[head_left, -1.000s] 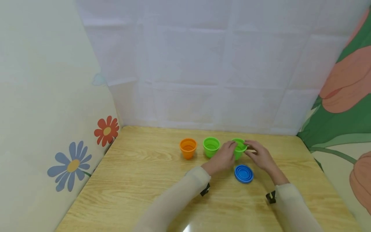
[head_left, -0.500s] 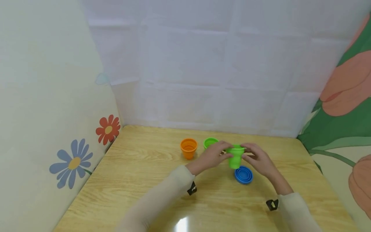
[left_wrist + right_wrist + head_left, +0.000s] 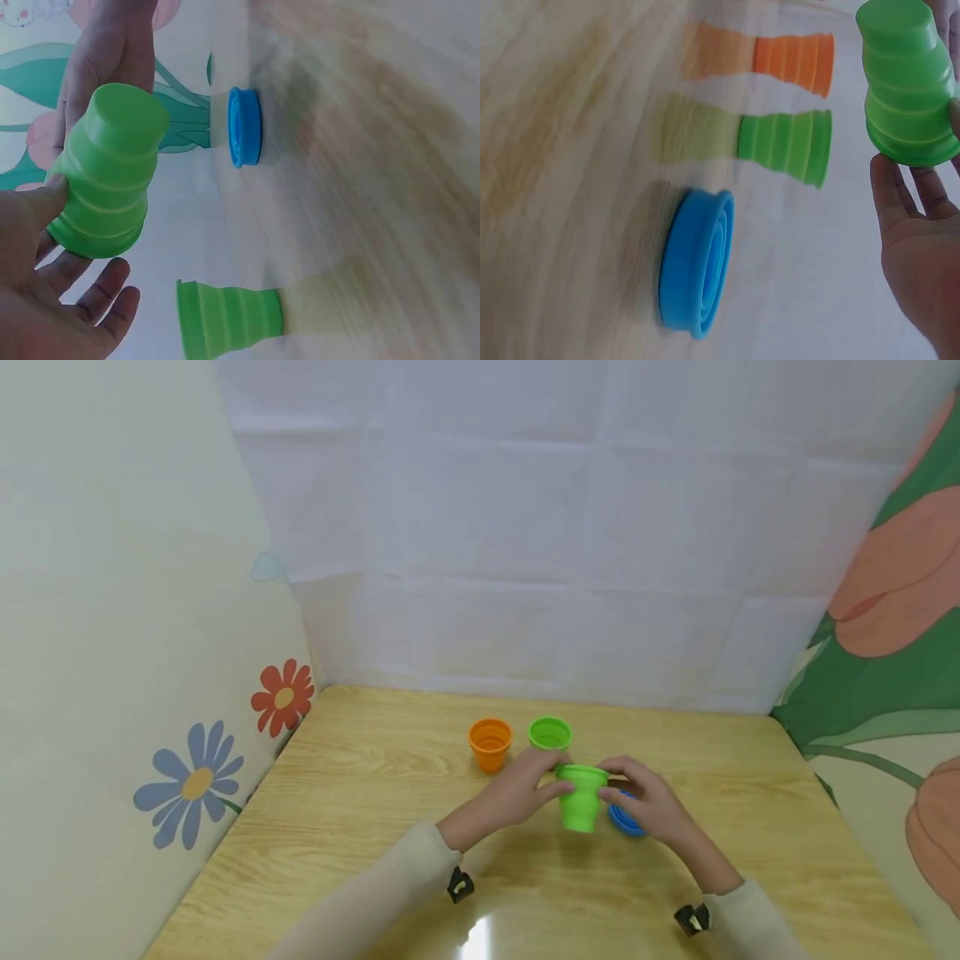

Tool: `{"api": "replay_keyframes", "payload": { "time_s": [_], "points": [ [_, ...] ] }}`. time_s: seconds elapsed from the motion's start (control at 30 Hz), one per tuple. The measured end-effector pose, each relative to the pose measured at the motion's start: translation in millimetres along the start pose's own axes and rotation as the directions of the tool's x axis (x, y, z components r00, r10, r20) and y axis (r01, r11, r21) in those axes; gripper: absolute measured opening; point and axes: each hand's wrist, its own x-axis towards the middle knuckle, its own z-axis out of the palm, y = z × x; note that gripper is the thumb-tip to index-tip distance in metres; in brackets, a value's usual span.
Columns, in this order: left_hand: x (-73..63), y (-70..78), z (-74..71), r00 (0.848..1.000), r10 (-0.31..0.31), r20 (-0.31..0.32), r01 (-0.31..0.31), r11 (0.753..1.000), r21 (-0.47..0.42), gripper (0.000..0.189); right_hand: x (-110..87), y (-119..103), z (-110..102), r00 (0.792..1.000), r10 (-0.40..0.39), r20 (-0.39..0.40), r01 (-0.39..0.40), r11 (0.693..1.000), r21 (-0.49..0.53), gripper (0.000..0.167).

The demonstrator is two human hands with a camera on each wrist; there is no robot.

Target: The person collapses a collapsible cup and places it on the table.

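Underside (image 3: 129, 112) and stepped wall of the held green cup (image 3: 581, 802) show in both wrist views, while the head view gives its rim and near side. The right wrist view shows the blue collapsed cup (image 3: 697, 262) whole, nested rings plain; seen from the head, the right hand (image 3: 648, 802) covers part of it.

Forearms in pale sleeves (image 3: 375, 893) reach in from the lower corners, converging on the held cup, which hangs above the table (image 3: 360, 827), rim up. The left hand (image 3: 521, 789) pinches it near the rim, thumb on the wall; its outer fingers spread loosely in the left wrist view. The right hand pinches the opposite side, thumb on the near wall and fingers at the rim.

Behind the left hand stands a second green cup (image 3: 551, 732), with the orange cup (image 3: 491, 743) just to its left. Both are near the back edge, where a white sheet (image 3: 480, 527) hangs. Wood stretches from the orange cup to the table's left edge, and from the blue cup to the right edge.
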Motion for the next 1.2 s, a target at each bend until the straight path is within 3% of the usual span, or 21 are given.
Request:
{"api": "replay_keyframes", "payload": {
  "time_s": [0.13, 0.27, 0.33, 0.53, 0.77, 0.93, 1.2],
  "points": [
    [-15.3, -5.5, 0.0, 0.999, -0.036, 0.005, 0.036, 0.991, -0.127, 0.029, -1.5, 0, 11, 0.999, 0.027, 0.027, -0.028, 0.999, 0.031, 0.027],
    [-27.3, -12.3, -0.8, 0.998, -0.057, 0.019, 0.06, 0.954, -0.295, 0.03, -4.1, -6, 21, 0.998, 0.049, 0.033, -0.051, 0.997, 0.053, 0.027],
    [-31.5, -13.8, -2.0, 0.998, -0.06, 0.018, 0.062, 0.94, -0.336, 0.031, -4.8, -9, 25, 0.999, 0.046, 0.024, -0.047, 0.997, 0.062, 0.028],
    [-42.5, -15.9, -3.8, 0.998, -0.057, 0.004, 0.055, 0.934, -0.352, 0.031, -6.3, -16, 34, 0.998, 0.035, 0.043, -0.039, 0.996, 0.085, 0.03],
    [-53.0, -17.1, -2.5, 0.998, -0.059, 0.016, 0.061, 0.947, -0.316, 0.022, -7.0, -19, 43, 0.99, 0.085, 0.109, -0.083, 0.996, -0.016, 0.034],
    [-56.1, -17.4, -4.4, 0.996, -0.072, 0.054, 0.084, 0.955, -0.283, 0.022, -6.0, -17, 46, 0.99, 0.089, 0.111, -0.085, 0.995, -0.043, 0.031],
    [-60.7, -19.2, -5.6, 0.994, -0.092, 0.062, 0.105, 0.958, -0.266, 0.02, -6.5, -18, 52, 0.99, 0.091, 0.104, -0.083, 0.994, -0.075, 0.03]
  ]
}}
